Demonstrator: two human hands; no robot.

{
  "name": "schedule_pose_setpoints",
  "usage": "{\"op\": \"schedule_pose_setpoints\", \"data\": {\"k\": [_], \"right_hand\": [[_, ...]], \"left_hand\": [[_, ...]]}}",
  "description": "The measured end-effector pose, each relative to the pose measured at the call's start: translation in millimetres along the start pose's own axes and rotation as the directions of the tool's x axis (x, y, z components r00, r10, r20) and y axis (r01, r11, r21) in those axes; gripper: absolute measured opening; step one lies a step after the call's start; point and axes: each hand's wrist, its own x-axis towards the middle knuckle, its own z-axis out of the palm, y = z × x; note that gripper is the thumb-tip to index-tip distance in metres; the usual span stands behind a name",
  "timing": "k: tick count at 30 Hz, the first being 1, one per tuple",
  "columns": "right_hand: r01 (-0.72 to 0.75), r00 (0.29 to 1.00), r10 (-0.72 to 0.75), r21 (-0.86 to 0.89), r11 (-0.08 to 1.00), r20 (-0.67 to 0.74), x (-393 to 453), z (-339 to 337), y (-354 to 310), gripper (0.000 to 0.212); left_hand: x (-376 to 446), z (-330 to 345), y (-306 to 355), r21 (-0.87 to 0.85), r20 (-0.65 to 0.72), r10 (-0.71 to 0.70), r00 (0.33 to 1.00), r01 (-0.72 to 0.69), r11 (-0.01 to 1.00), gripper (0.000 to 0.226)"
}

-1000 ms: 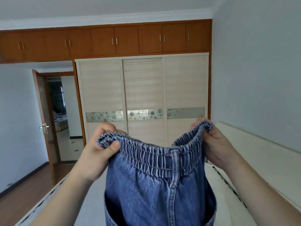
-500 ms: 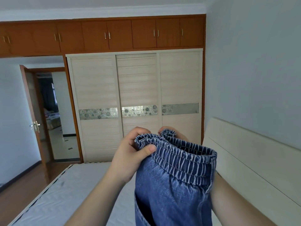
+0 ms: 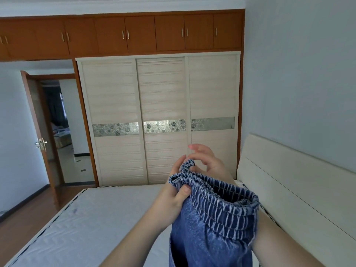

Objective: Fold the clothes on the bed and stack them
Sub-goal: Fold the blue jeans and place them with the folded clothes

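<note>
Left hand (image 3: 173, 197) has the elastic waistband of the blue denim trousers (image 3: 210, 228) pinched, thumb on the front, fingers tucked behind the bunched fabric. Right hand (image 3: 207, 164) sits just behind it at the top fold of the band; its fingers are half spread and loose, and I honestly can't tell if it's gripping or only touching. The trousers hang up in the air over the bed's right side, near the headboard (image 3: 300, 185), legs dropping out of view at the bottom. Underneath is a bare grey-white mattress (image 3: 92, 224) with dark piping along the left edge. Past the far edge stands a pale sliding wardrobe (image 3: 159, 120) with a floral strip, brown cupboards (image 3: 123, 35) above it, an open wooden door (image 3: 38, 132) on the left, and light blue walls.
</note>
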Motion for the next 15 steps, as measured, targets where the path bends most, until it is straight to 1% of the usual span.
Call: {"op": "schedule_pose_setpoints", "data": {"k": [1, 2, 3, 4, 6, 7, 9, 10, 11, 12, 13, 14, 15], "right_hand": [[0.006, 1.0, -0.006, -0.054, 0.999, 0.007, -1.6, -2.7, 0.7, 0.023], [0.005, 1.0, -0.004, -0.084, 0.996, 0.013, -2.8, -3.2, 2.2, 0.028], [0.002, 1.0, 0.002, -0.123, 0.992, 0.028, -5.5, -2.6, 0.7, 0.031], [-0.002, 0.999, 0.008, -0.152, 0.988, 0.038, -6.1, -2.7, 2.4, 0.031], [-0.017, 0.999, 0.026, -0.205, 0.979, 0.044, -8.4, -4.9, 5.2, 0.03], [-0.031, 0.998, 0.041, -0.218, 0.975, 0.041, -9.7, -8.2, 8.4, 0.033], [-0.096, 0.994, 0.104, -0.222, 0.97, 0.023, -18.0, -15.9, 16.2, 0.039], [-0.166, 0.985, 0.173, -0.177, 0.97, 0.023, -25.3, -19.8, 22.7, 0.035], [-0.254, 0.966, 0.256, -0.068, 0.965, 0.026, -36.0, -21.1, 29.2, 0.03], [-0.339, 0.941, 0.339, 0.098, 0.936, 0.012, -48.3, -20.2, 36.1, 0.025], [-0.416, 0.9, 0.436, 0.266, 0.869, -0.019, -59.3, -18.2, 42.9, 0.027], [-0.494, 0.829, 0.557, 0.396, 0.774, -0.054, -71.5, -14.4, 50.6, 0.041], [-0.536, 0.763, 0.64, 0.463, 0.706, -0.092, -83.7, -10.8, 64.1, 0.057]], "left_hand": [[-1.3, 1.1, -2.5, 0.014, -0.002, -0.003, 1.0, 0.003, 1.0, 0.103], [-2.3, 2.2, -6.2, 0.026, -0.002, -0.002, 1.0, 0.002, 1.0, 0.093], [-3.4, 3.4, -9.5, 0.025, -0.009, -0.005, 1.0, 0.005, 1.0, 0.084], [-4.3, 4.3, -12.6, 0.01, -0.023, -0.012, 1.0, 0.012, 1.0, 0.079], [-5.9, 5.1, -19.3, -0.018, -0.066, -0.034, 0.997, 0.033, 0.999, 0.08], [-6.6, 5.5, -22.4, -0.023, -0.088, -0.041, 0.995, 0.039, 0.999, 0.077], [-7.9, 6.7, -26.2, -0.006, -0.129, -0.046, 0.991, 0.045, 0.999, 0.059], [-8.1, 7.0, -26.4, 0.018, -0.144, -0.055, 0.988, 0.058, 0.998, 0.051], [-7.7, 7.2, -26.7, 0.05, -0.157, -0.066, 0.985, 0.075, 0.996, 0.046], [-7.3, 6.9, -27.3, 0.085, -0.169, -0.077, 0.983, 0.093, 0.992, 0.042], [-6.6, 6.8, -27.2, 0.116, -0.18, -0.087, 0.98, 0.108, 0.987, 0.037], [-7.0, 7.0, -26.5, 0.142, -0.193, -0.091, 0.977, 0.119, 0.983, 0.033], [-6.0, 5.4, -25.0, 0.168, -0.216, -0.081, 0.973, 0.119, 0.979, 0.031]]}}
